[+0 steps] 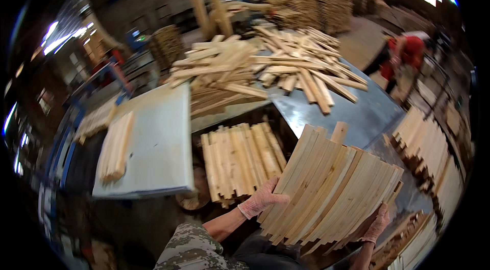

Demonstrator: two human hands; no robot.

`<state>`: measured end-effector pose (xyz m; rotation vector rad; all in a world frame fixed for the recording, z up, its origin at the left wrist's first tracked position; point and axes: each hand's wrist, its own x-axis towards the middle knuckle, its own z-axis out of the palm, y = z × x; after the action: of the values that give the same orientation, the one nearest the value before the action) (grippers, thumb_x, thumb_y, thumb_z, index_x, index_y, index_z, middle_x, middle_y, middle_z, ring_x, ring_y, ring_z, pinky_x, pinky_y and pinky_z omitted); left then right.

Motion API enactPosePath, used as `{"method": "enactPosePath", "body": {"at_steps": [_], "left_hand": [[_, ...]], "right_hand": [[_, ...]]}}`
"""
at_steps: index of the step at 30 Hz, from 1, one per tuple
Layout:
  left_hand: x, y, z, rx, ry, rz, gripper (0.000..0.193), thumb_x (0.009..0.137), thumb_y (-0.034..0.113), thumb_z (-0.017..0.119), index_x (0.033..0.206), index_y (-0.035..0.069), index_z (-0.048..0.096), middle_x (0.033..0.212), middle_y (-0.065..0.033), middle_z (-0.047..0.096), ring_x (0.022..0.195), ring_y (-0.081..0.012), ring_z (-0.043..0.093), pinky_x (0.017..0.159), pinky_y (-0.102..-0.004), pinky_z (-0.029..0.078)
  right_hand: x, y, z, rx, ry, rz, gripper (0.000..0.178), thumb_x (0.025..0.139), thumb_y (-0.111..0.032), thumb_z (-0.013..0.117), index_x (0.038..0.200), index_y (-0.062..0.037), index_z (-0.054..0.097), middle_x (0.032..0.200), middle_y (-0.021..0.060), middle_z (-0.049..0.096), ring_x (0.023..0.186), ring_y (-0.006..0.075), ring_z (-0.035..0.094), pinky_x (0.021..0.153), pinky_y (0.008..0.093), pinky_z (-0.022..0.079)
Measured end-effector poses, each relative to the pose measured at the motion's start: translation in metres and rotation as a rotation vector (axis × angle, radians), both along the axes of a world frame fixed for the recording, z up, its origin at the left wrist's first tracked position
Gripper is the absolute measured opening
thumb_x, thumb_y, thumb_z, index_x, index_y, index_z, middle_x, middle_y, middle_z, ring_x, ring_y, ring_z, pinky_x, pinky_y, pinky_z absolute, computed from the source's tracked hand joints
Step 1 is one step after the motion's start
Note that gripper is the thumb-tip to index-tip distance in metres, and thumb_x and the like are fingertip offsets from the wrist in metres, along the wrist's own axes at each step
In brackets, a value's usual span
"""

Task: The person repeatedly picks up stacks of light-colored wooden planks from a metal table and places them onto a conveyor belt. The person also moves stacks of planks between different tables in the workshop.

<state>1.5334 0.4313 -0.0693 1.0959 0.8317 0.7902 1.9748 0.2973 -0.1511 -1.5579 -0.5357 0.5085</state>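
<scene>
Between my two gloved hands is a wide row of wooden slats [326,188], pressed side by side and tilted in front of me. My left hand [266,198] clamps the row's left end, its thumb lying over the front. At the right end, my right hand [376,223] grips the outermost slats; its fingers are partly hidden behind them. One slat sticks up above the others along the top edge. Just left of the held row, a layer of similar slats [240,160] lies in a dark recess between the tables.
Loose slats [311,61] pile across a metal table [301,112]. A small slat bundle [116,147] rests on a pale board [158,142] to the left. Stacked slats [423,142] line the right side. A person in red [408,50] bends over at the far right; tall wood stacks [326,0] stand behind.
</scene>
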Motion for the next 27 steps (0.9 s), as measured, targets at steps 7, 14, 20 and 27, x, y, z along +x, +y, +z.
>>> {"method": "enactPosePath", "body": {"at_steps": [7, 14, 20, 27], "left_hand": [[-0.152, -0.111, 0.046, 0.047, -0.018, 0.372, 0.078, 0.081, 0.018, 0.090, 0.148, 0.005, 0.052, 0.136, -0.0054, 0.061, 0.127, -0.0185, 0.057, 0.112, -0.0379, 0.045], [-0.294, -0.222, 0.058, 0.145, -0.107, 0.651, 0.063, 0.086, 0.009, 0.082, 0.142, 0.010, 0.055, 0.131, -0.0011, 0.060, 0.121, -0.0154, 0.057, 0.108, -0.0360, 0.047], [-0.431, -0.322, 0.080, 0.229, -0.130, 0.922, 0.060, 0.082, 0.004, 0.082, 0.137, 0.007, 0.058, 0.125, 0.0001, 0.063, 0.117, -0.0134, 0.059, 0.103, -0.0327, 0.049], [-0.583, -0.448, 0.081, 0.301, -0.171, 1.231, 0.071, 0.073, -0.001, 0.081, 0.140, 0.007, 0.059, 0.109, -0.0038, 0.069, 0.088, -0.0153, 0.067, 0.073, -0.0310, 0.055]], "right_hand": [[-0.130, 0.064, 0.043, 0.156, -0.036, 0.262, 0.039, 0.111, -0.036, 0.062, 0.100, 0.0011, 0.068, 0.085, 0.0024, 0.066, 0.079, 0.0127, 0.057, 0.071, 0.0313, 0.046], [-0.310, 0.097, 0.085, 0.231, 0.064, 0.519, 0.031, 0.109, -0.028, 0.063, 0.092, -0.0014, 0.065, 0.079, -0.0027, 0.059, 0.073, 0.0073, 0.051, 0.065, 0.0277, 0.042], [-0.493, 0.095, 0.104, 0.191, -0.048, 0.751, 0.035, 0.106, -0.028, 0.066, 0.082, -0.0038, 0.060, 0.075, -0.0045, 0.056, 0.070, 0.0056, 0.048, 0.061, 0.0276, 0.039], [-0.727, 0.046, 0.138, 0.162, -0.013, 1.026, 0.035, 0.101, -0.028, 0.068, 0.080, -0.0020, 0.061, 0.069, -0.0015, 0.053, 0.069, 0.0097, 0.049, 0.061, 0.0318, 0.042]]}}
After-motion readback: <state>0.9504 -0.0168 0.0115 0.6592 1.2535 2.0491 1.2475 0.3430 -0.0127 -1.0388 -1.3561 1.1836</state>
